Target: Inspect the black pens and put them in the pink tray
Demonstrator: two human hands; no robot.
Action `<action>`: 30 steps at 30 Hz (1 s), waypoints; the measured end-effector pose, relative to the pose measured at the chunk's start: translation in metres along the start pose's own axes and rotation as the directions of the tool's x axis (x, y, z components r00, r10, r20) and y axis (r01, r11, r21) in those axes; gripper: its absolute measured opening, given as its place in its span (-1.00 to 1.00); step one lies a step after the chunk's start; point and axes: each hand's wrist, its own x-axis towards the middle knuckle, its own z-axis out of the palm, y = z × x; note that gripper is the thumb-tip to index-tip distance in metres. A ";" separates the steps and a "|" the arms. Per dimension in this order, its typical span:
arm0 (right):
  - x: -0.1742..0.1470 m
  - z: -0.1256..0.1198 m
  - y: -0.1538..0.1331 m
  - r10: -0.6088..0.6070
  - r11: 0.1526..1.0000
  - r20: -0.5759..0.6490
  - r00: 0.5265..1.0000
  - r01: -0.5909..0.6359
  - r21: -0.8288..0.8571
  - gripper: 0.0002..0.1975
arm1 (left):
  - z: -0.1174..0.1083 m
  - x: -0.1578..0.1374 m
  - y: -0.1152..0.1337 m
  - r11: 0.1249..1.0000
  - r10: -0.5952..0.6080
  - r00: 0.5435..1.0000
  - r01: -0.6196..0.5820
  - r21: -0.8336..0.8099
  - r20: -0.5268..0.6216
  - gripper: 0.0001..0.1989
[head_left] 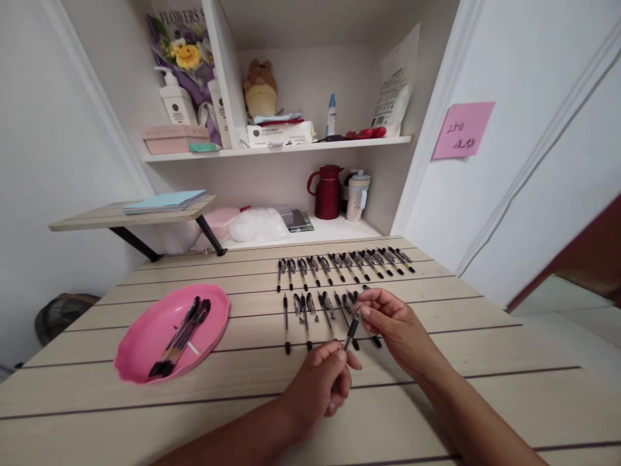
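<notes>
A pen [352, 329] with a black grip is held tilted over the table, between my two hands. My left hand [324, 378] is closed round its lower end. At its upper end, the thumb and fingers of my right hand [395, 329] pinch the tip, which they partly hide. Just beyond my hands lies a row of black-and-clear pen parts [306, 323], with barrels, caps and a few small tip pieces [317, 318]. Some of that row is hidden behind my right hand. Farther back is a neat row of pens [330, 270], each with a cap beside it.
A pink tray [127, 340] at the left holds several more pens [182, 340]. Behind it a small raised shelf [92, 217] carries blue paper. Against the back wall stand a red jug [328, 194] and a pale cup [358, 196]. The slatted table [485, 336] extends to the right.
</notes>
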 end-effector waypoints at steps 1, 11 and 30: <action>0.000 0.000 0.000 0.000 1.000 0.000 1.000 0.000 0.001 -0.72 | 0.000 0.000 0.000 1.000 0.002 1.000 -0.002 0.006 0.002 -0.72; -0.003 -0.003 0.004 -0.001 1.000 -0.001 1.000 0.001 -0.013 -0.71 | -0.002 0.002 -0.004 0.996 0.057 0.998 -0.058 0.072 0.009 -0.70; -0.006 -0.003 0.002 0.140 0.990 0.060 0.988 -0.142 0.024 -0.79 | 0.003 -0.001 0.000 0.983 0.092 0.995 -0.085 0.165 -0.032 -0.74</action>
